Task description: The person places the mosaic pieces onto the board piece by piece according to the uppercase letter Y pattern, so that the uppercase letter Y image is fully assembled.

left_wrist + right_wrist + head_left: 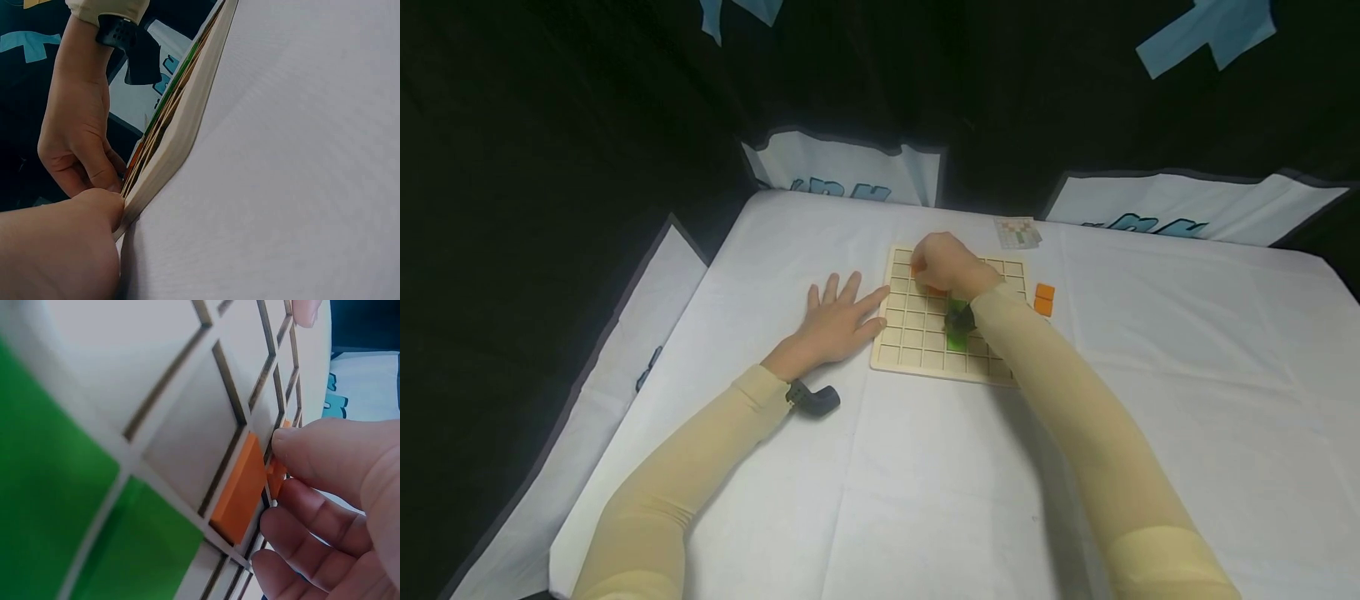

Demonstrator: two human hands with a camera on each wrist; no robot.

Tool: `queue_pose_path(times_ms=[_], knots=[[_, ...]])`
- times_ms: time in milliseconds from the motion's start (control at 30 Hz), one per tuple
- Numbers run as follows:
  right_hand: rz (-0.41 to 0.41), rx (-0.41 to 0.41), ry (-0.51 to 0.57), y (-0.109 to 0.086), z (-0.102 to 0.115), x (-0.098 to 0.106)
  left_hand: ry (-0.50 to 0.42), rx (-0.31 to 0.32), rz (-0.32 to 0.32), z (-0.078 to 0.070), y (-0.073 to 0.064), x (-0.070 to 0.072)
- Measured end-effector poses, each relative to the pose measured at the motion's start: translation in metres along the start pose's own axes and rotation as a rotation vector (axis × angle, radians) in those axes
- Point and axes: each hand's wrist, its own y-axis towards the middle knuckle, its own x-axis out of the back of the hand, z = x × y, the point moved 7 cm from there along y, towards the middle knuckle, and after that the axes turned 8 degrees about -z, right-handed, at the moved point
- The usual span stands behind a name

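Note:
A square wooden grid board (913,337) lies on the white-covered table. My right hand (951,260) is over its upper part, thumb and fingertips pinching a small orange tile (275,479) at the grid. Beside it, another orange tile (240,495) sits a little tilted in a cell. Green tiles (957,342) fill some cells near the middle, partly hidden by my right wrist. My left hand (838,329) lies spread on the cloth, its thumb and index finger touching the board's left edge.
Two loose orange tiles (1044,299) lie right of the board. Behind it is a small stack of printed cards (1017,233) with a coloured pattern. Dark curtains (985,108) with blue tape surround the table's far and left sides.

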Motion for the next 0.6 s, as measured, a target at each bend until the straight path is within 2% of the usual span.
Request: queue_pose_path(times_ms=[133,333,433,600], knots=[[0.004,-0.028,0.021,-0.001,-0.002,0.000,0.001,0.001,0.001,-0.001,0.000,0.000],[0.005,-0.028,0.036,-0.003,-0.002,0.000,-0.002,0.000,0.000,0.000,-0.001,0.000],[-0.002,-0.010,0.029,-0.004,-0.004,0.002,0.001,-0.005,0.000,0.000,-0.001,0.000],[-0.063,0.033,-0.001,-0.009,-0.014,0.015,0.007,-0.007,-0.004,0.000,-0.001,0.000]])
